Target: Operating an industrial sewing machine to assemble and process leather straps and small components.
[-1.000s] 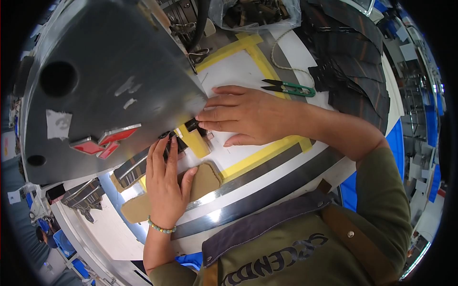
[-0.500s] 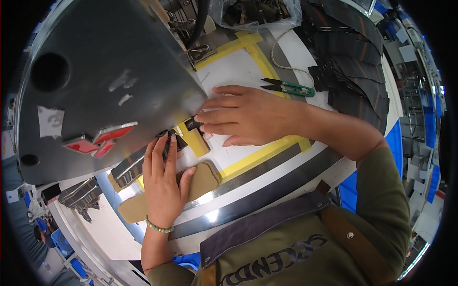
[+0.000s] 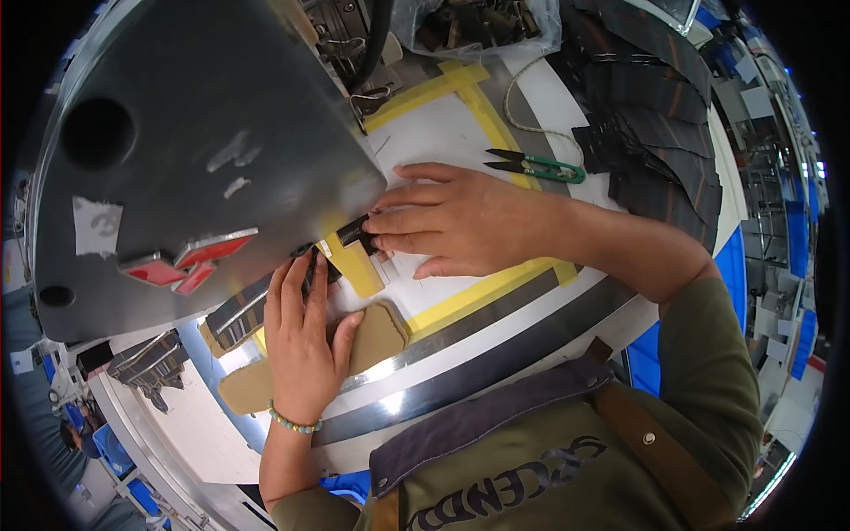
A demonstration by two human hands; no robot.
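Note:
Under the dark grey sewing machine head (image 3: 292,133), a dark striped fabric piece (image 3: 237,317) lies on the work plate. My left hand (image 3: 305,341) rests on its near part, fingers stretched and pressing down, with the thumb apart over a tan padded block (image 3: 381,332). My right hand (image 3: 465,217) lies palm down with fingers spread. Its fingertips touch a narrow black strip (image 3: 354,232) beside the machine head. Between both hands sits a yellow guide piece (image 3: 359,270). The needle area is hidden behind the machine head.
Green-handled thread snips (image 3: 540,166) lie beyond my right wrist. Overlapping dark striped fabric pieces (image 3: 664,133) hang at the right. A clear plastic bag (image 3: 478,26) of dark scraps stands at the back. Another striped bundle (image 3: 150,363) sits at the left. Yellow tape (image 3: 478,305) borders the white plate.
The black strip by my right fingertips has shifted slightly, and a pale-marked patch on it no longer shows. Both hands stay almost in place.

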